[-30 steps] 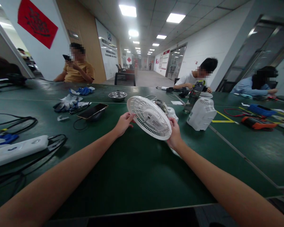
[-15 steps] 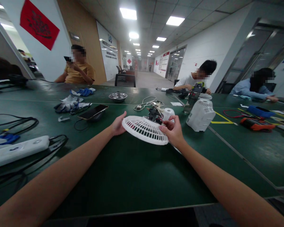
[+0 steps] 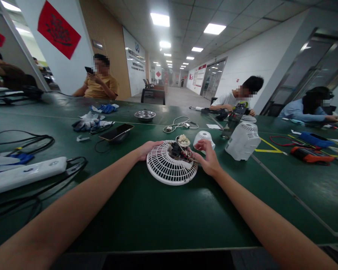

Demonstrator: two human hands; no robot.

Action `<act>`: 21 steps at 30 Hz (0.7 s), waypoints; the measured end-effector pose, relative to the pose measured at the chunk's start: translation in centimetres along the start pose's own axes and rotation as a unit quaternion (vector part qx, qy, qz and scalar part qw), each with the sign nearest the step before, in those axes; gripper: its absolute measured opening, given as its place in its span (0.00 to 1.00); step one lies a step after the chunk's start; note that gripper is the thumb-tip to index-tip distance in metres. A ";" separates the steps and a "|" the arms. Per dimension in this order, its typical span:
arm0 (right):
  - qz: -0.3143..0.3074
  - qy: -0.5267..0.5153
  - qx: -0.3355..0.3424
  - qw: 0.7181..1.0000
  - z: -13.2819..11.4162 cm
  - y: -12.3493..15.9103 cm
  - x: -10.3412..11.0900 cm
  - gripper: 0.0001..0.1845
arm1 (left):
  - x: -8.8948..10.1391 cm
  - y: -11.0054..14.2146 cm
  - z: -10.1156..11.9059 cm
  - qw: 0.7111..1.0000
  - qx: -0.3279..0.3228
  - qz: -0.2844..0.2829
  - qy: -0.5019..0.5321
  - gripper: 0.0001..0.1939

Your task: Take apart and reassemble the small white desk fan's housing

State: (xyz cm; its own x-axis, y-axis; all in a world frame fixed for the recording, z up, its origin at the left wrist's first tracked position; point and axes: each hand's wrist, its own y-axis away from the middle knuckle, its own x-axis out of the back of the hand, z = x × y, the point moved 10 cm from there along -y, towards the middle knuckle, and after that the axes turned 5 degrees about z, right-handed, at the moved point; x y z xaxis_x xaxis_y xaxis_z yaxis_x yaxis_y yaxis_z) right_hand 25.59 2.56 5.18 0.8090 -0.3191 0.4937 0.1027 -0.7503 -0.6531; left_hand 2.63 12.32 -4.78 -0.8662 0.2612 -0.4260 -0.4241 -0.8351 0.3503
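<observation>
While the left hand [image 3: 147, 150] lay along the near-left rim of the white fan grille [image 3: 162, 167], fingers stretched over its edge, it could not be determined whether it gripped or merely steadied the part. The right hand [image 3: 210, 161] stood at the opposite side, thumb and fingers spread with nothing visible between them; its thumb was close to the wires [image 3: 187, 153], contact unconfirmed.

The grille appeared to lie flat on the worktop [image 3: 171, 221], with the motor [image 3: 175, 150] uppermost at its centre. Half a second earlier it had been tilted between both hands, its near edge raised. In this inspector's judgement, the change left the motor and wiring supported and accessible from above, and relieved the right hand of carrying weight.

Just beyond the right fingers sat a white domed cover [image 3: 204, 138], partly hidden by them. A pale cable [image 3: 172, 127] lay coiled behind the grille. Farther right stood a white housing [image 3: 242, 142]; to the left were a phone [image 3: 118, 132] and, farther back, a metal bowl [image 3: 145, 116].
</observation>
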 end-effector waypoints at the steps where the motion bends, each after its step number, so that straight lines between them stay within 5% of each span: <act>1: 0.033 0.041 0.002 0.999 0.7 -0.3 0.9 0.26 | 0.1 0.0 0.0 1.000 -0.001 0.005 -0.005 0.08; 5: 0.124 0.228 -0.030 0.965 4.2 -1.3 3.7 0.29 | 0.6 -0.5 0.3 0.999 -0.020 0.022 -0.030 0.08; 9: 0.134 0.284 -0.115 0.942 8.4 -1.7 4.7 0.37 | 1.1 -0.9 0.5 0.998 -0.038 0.034 -0.039 0.08; 13: 0.101 0.217 -0.169 0.956 11.0 -1.9 4.4 0.43 | 1.0 -1.1 0.5 0.998 -0.043 0.030 -0.040 0.07; 16: 0.133 0.143 -0.224 0.955 11.8 -1.5 5.1 0.44 | 1.0 -1.3 0.6 0.998 -0.047 0.027 -0.045 0.07; 21: 0.189 -0.139 -0.353 0.906 12.2 0.2 4.1 0.35 | 1.2 -1.6 0.6 0.997 -0.048 0.027 -0.055 0.08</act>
State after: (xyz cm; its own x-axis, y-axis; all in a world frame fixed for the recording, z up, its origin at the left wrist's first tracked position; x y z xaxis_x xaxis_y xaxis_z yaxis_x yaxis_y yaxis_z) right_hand 35.94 8.14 0.09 0.8337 -0.5459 0.0833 -0.5285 -0.8325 -0.1664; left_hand 2.07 14.24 -5.31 -0.9127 0.2623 -0.3132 -0.3543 -0.8900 0.2869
